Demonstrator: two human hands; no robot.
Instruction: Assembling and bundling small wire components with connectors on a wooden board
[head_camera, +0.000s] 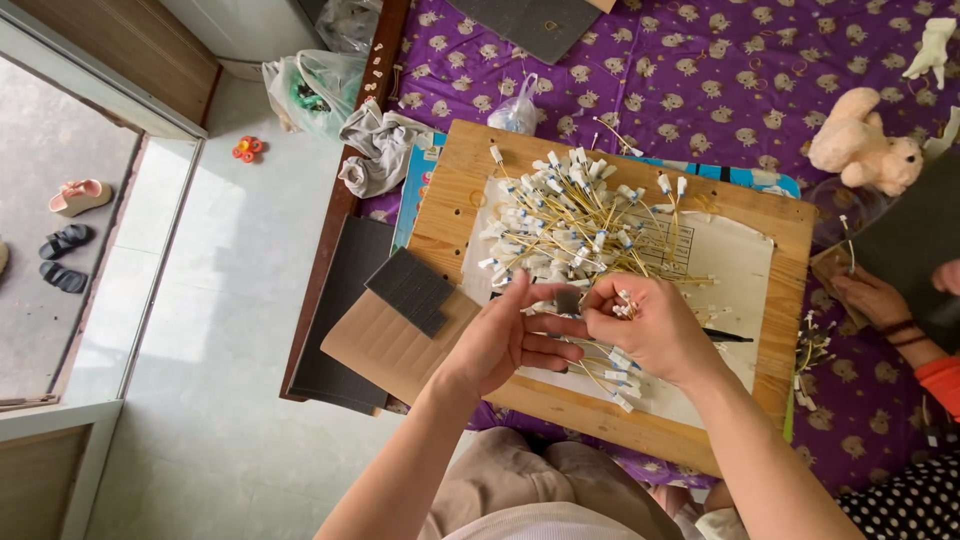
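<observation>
The right hand (650, 325) pinches a small bundle of thin yellow wires (622, 302) with white connector ends; the left hand (515, 335) steadies a dark piece. They look light, flexible, and tangle-prone: grip near the connectors. The loose pile (565, 225) lies at 12 o'clock on the wooden board (455, 215).

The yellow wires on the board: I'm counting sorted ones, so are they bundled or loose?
Loose: the yellow wires lie criss-crossed in a heap on the wooden board, no tie visible.

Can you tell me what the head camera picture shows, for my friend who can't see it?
Two bare hands meet over a wooden board: the right hand pinches a bundle of thin yellow wires with white connectors, the left hand touches it. A pile of such wires lies behind, a plush toy on the purple cloth.
</observation>
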